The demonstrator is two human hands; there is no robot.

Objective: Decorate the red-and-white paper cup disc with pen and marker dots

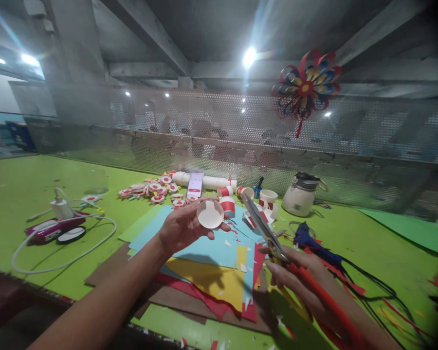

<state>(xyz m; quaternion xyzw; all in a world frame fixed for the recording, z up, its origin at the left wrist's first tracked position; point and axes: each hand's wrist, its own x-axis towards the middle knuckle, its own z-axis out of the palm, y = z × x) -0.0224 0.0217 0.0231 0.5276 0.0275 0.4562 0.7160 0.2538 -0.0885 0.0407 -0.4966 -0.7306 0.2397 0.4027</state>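
My left hand (180, 224) holds a shallow white paper cup bottom (210, 218) by its edge, its round face turned towards me. In my right hand (294, 267) is a pair of scissors (260, 218), blades pointing up and away, with red and yellow on the handles. The blades are apart from the cup bottom. Just behind the left hand stands a red and white paper cup piece (228, 207). Below both hands lie sheets of blue paper (193, 245) and yellow paper (211, 279), with scraps scattered on them.
Several red and white paper pieces (155, 189) lie piled at the back left, beside a phone (195, 184) and a white roll (219, 183). A kettle (298, 197) and a blue glue gun (316, 245) are on the right. A power strip (54, 227) with a cable lies left.
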